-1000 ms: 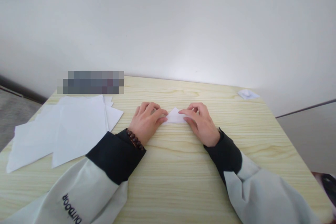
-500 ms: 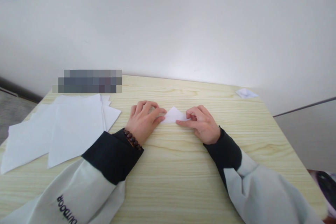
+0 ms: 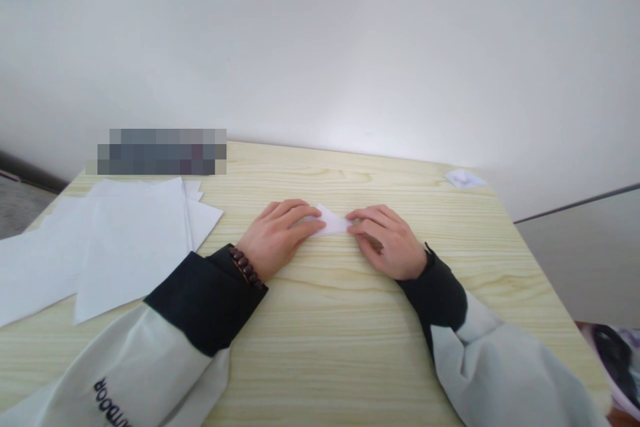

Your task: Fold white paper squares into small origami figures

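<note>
A small folded white paper (image 3: 333, 222) lies on the table between my two hands, its peak pointing away from me. My left hand (image 3: 277, 233) pinches its left end, with thumb and fingertips closed on it and covering that side. At the right tip, the thumb and fingers of my right hand (image 3: 387, 240) are closed on the paper's edge. The fingers hide both ends, so the full folded outline does not show.
Several loose white sheets (image 3: 133, 240) overlap at the left of the wooden table (image 3: 325, 347). A folded white paper piece (image 3: 465, 179) sits at the back right corner. A blurred-out patch covers something at the back left. Behind rises a white wall (image 3: 320, 40).
My right hand's fingers have shifted from pressing along the paper's lower edge to pinching its right tip. The paper has turned slightly, and its peak now stands farther left.
</note>
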Action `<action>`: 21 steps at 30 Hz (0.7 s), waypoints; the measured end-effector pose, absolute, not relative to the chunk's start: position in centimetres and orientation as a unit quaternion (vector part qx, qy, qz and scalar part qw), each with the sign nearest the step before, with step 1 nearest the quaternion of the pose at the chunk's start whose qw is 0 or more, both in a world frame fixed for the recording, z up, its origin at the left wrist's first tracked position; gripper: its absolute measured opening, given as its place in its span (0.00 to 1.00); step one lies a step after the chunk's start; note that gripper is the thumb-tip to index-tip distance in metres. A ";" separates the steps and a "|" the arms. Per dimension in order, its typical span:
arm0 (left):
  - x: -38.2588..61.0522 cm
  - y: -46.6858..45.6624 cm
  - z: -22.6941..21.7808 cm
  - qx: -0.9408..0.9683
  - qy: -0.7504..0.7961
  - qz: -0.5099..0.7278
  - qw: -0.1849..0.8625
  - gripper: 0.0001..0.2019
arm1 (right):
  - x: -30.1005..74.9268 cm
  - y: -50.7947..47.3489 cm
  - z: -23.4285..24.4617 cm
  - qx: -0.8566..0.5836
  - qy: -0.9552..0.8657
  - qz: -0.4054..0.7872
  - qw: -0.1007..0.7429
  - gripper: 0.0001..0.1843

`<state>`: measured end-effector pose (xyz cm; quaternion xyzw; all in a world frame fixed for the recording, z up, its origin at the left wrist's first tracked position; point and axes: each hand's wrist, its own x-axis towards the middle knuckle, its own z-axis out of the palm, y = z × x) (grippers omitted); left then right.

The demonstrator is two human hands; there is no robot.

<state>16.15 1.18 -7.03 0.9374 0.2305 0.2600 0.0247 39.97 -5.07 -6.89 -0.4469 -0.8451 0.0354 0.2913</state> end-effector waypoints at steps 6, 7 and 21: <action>16.6 1.0 -6.9 0.940 0.219 0.262 0.022 0.10 | 39.2 -5.0 -6.7 -0.468 -0.837 0.046 0.281 0.07; 16.7 1.0 -6.9 0.938 0.221 0.267 0.015 0.09 | 39.0 -5.0 -6.7 -0.473 -0.835 0.045 0.279 0.08; 17.0 0.6 -6.6 0.908 0.201 0.362 -0.061 0.06 | 37.9 -4.2 -6.8 -0.474 -0.825 -0.044 0.304 0.08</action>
